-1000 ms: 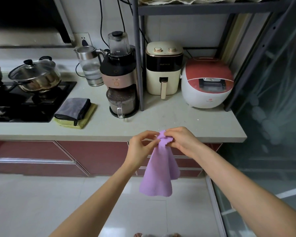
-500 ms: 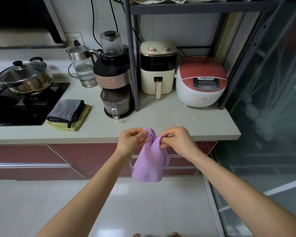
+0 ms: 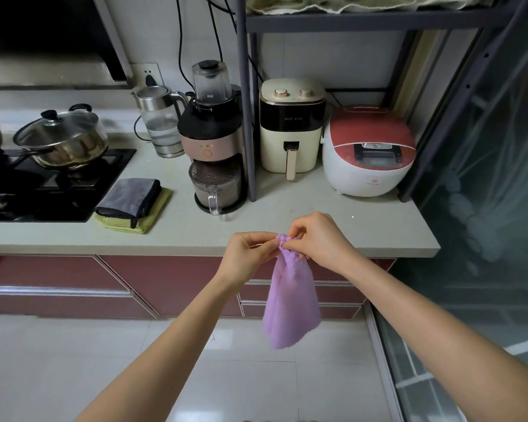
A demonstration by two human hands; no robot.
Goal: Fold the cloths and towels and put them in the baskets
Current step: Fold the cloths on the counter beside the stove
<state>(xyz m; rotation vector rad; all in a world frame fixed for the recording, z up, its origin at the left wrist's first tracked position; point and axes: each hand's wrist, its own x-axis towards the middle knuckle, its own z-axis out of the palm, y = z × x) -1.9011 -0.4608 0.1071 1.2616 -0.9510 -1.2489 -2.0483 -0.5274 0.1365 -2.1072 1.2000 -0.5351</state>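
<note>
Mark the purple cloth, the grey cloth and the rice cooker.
purple cloth (image 3: 290, 303): head view, middle of the hanging part.
grey cloth (image 3: 128, 194): head view, top face of the fold.
rice cooker (image 3: 369, 129): head view, red lid.

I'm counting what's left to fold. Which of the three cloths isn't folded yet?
The purple cloth, hanging loose, pinched by both hands. The grey cloth and yellow cloth lie folded and stacked on the counter.
</note>
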